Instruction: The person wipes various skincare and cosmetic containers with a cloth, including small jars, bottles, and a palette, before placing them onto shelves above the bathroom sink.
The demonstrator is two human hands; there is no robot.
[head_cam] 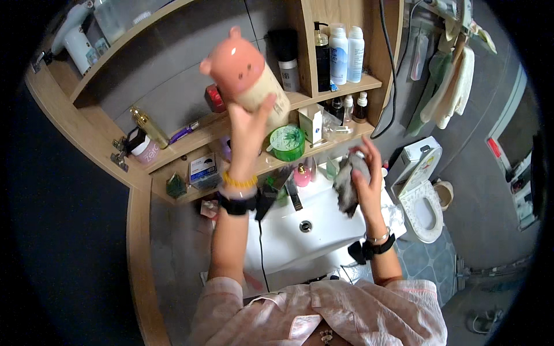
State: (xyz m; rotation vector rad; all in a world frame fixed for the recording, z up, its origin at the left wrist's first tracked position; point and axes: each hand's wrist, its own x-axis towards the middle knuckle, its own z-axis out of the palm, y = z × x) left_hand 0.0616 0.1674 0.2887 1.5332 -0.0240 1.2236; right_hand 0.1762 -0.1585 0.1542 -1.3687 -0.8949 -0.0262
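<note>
My left hand (251, 123) is shut on a cream bottle (277, 97) with a coral, animal-shaped cap (231, 65), held tilted in front of the wooden wall cabinet. In my right hand (368, 181) is a crumpled grey cloth (348, 181), over the right side of the white washbasin (281, 251). Just beneath the cream bottle, on the lower shelf, stands a green round tub (287, 143) with a clear lid. A small opened carton (310, 123) is beside the tub. Behind the basin's black faucet (293, 194) sits a pink pump bottle (302, 176).
Spray cans (338, 54) and a black pump bottle (321, 60) fill the cabinet's right compartment. A pink jar (146, 149) and a gold-capped bottle (149, 127) stand at left. Cloths (454, 86) hang above a toilet (424, 207). A black cable (391, 78) runs down the cabinet's side.
</note>
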